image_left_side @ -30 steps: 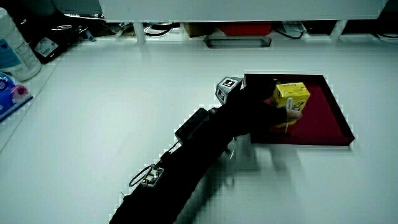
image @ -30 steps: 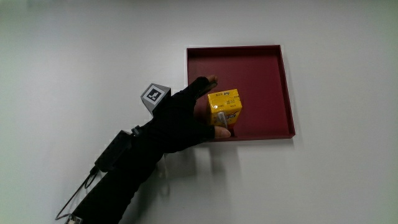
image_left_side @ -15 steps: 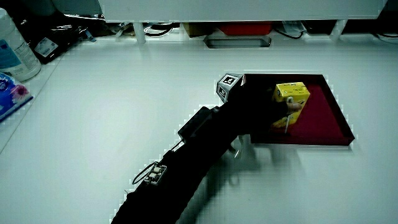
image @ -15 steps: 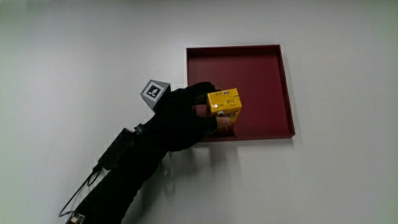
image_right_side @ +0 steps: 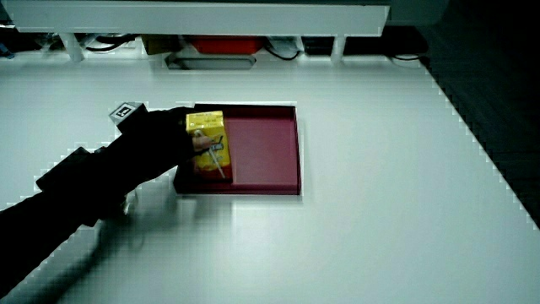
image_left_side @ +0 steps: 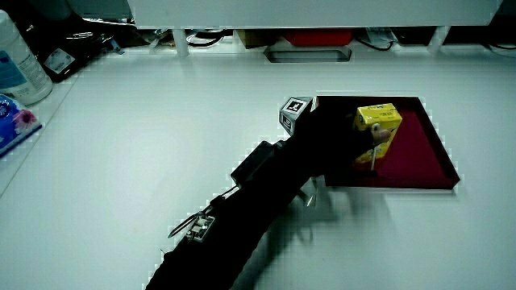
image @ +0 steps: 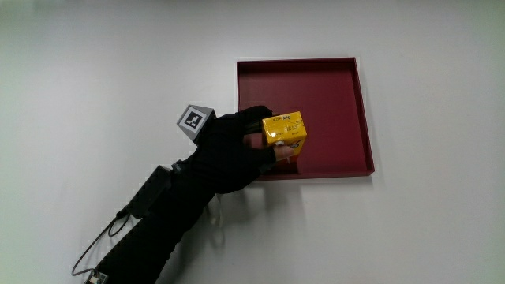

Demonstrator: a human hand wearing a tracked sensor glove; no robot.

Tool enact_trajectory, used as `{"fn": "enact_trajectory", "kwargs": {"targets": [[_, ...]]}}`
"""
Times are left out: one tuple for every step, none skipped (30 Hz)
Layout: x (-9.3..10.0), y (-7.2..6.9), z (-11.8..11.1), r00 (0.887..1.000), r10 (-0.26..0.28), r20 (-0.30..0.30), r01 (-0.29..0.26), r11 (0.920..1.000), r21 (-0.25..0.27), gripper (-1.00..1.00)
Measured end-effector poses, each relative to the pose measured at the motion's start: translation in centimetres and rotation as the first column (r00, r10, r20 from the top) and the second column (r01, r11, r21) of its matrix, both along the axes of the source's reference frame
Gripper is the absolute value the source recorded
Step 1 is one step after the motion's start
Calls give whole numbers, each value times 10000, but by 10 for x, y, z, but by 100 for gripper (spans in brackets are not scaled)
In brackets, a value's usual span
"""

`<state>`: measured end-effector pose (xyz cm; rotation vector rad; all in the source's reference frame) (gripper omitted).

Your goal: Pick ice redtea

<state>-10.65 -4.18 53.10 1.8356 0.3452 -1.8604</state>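
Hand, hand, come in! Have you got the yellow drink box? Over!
Hand shut on the yellow drink box. Box upright over the red tray, at the edge nearer the person. Nothing else in the tray, nothing in the way.

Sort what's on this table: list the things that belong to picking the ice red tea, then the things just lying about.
Part of the job:
- yellow ice red tea carton
- the hand, grasping the carton
- dark red tray under the carton

Just lying about:
- plastic bottle at the table's edge
- blue packet beside it
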Motion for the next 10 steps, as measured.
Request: {"fn": "enact_trajectory", "kwargs": {"targets": [[-1, 0, -2, 9998, -69, -201, 69, 10000, -32, 100], [-3, -1, -3, 9996, -128, -247, 129, 9999, 10, 100], [-4, -2, -7, 9995, -113, -311, 117, 9999, 101, 100], [-5, -2, -14, 9991, -85, -413, 89, 9999, 85, 100], [-6, -3, -19, 9985, -47, -541, 50, 10000, 64, 100], [-9, -3, -24, 9981, -52, -608, 55, 10000, 39, 100], [-12, -4, -29, 9977, -58, -675, 59, 10000, 15, 100], [-15, -4, -34, 9972, -64, -742, 63, 10000, -9, 100], [-18, -4, -39, 9967, -70, -809, 67, 10000, -34, 100], [-22, -5, -43, 9973, -32, -732, 28, 10000, -60, 100]]}}
